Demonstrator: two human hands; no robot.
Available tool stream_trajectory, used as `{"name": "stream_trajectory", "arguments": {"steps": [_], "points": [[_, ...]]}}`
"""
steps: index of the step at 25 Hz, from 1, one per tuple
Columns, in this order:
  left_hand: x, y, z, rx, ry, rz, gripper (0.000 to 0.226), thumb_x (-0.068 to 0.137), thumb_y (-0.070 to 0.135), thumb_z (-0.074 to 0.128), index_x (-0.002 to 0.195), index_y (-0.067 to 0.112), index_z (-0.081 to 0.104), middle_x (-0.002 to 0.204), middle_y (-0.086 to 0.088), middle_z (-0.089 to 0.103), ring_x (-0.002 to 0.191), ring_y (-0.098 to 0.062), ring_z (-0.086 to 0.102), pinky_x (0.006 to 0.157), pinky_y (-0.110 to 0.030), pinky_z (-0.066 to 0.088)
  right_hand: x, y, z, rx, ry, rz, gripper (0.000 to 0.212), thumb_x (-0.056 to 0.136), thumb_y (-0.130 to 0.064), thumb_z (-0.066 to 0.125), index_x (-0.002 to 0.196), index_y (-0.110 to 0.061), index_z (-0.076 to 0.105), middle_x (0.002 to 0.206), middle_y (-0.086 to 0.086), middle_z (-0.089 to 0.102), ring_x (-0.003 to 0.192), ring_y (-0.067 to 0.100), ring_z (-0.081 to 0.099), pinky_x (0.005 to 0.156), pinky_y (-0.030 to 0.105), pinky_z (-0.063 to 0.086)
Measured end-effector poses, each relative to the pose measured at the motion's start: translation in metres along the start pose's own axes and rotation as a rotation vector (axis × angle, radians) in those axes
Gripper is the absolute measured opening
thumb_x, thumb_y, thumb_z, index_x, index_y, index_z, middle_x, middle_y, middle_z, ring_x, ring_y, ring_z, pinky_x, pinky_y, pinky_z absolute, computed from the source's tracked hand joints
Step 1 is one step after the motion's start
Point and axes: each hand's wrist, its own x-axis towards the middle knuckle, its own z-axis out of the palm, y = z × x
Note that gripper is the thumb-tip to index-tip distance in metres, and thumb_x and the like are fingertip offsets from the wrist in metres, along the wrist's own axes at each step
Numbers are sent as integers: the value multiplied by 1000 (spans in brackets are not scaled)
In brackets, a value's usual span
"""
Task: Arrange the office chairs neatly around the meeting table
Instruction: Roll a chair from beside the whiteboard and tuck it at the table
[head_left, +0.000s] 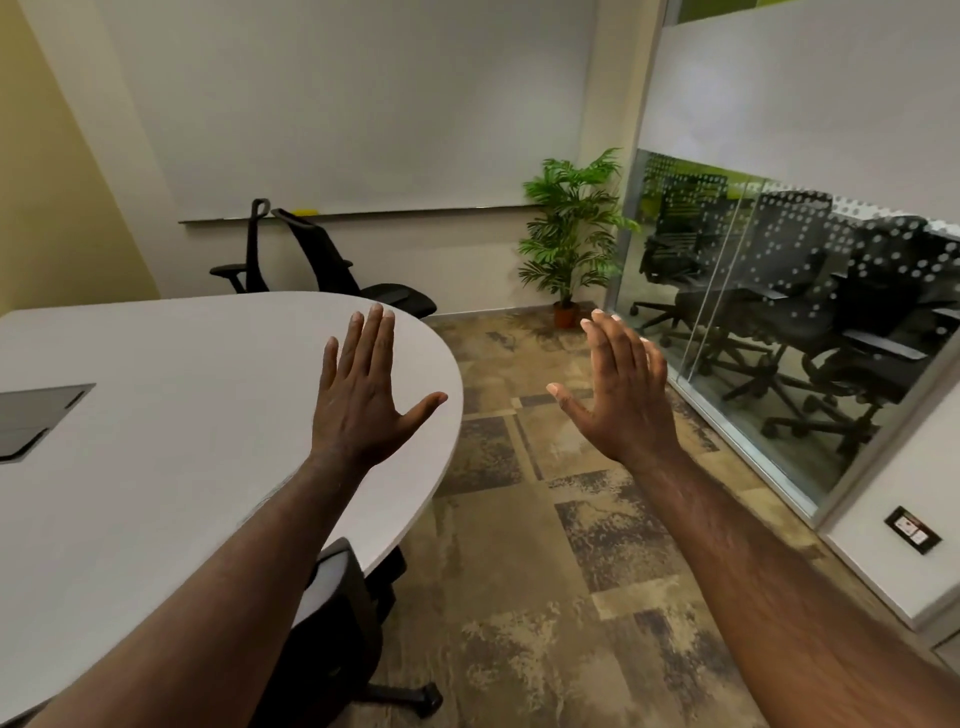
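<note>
A white oval meeting table (156, 415) fills the left half of the view. My left hand (363, 400) hovers above its right end, palm down, fingers spread, holding nothing. My right hand (623, 400) is raised over the carpet to the right of the table, also spread and empty. A black office chair (337, 623) is tucked under the table's near right edge, partly hidden by my left forearm. Two black chairs stand behind the table's far end by the wall: one (249, 254) upright with armrests, the other (343, 275) leaning back, its seat near the table edge.
A potted palm (571, 234) stands in the far right corner. A glass partition (779, 322) runs along the right, with several black chairs in the room behind it. A whiteboard (337, 104) covers the far wall. A dark cable hatch (36, 415) is set into the tabletop. Patterned carpet (545, 571) lies between table and glass.
</note>
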Motion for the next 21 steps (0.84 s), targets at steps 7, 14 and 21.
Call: {"name": "stream_trajectory", "arguments": {"steps": [7, 14, 21], "points": [[90, 16, 96, -37, -19, 41, 101, 81, 78, 36, 151, 18, -4, 160, -4, 0, 145, -17, -9, 118, -47, 2, 52, 80, 64, -43, -15, 53, 81, 87, -55, 52, 147, -12, 20, 157, 9, 18, 142, 26, 16, 112, 55, 14], [201, -8, 205, -63, -81, 32, 102, 80, 81, 32, 152, 15, -2, 161, -3, -1, 145, -17, -11, 118, -49, 4, 147, 138, 151, -64, -43, 86, 80, 88, -57, 48, 147, -12, 20, 157, 9, 20, 141, 26, 19, 112, 52, 13], [293, -27, 298, -50, -120, -19, 102, 81, 82, 31, 152, 16, -2, 161, -3, -1, 145, -17, -10, 118, -48, 2, 236, 201, 239, -45, -62, 96, 80, 85, -59, 46, 145, -12, 23, 155, 9, 24, 140, 27, 22, 111, 53, 16]]}}
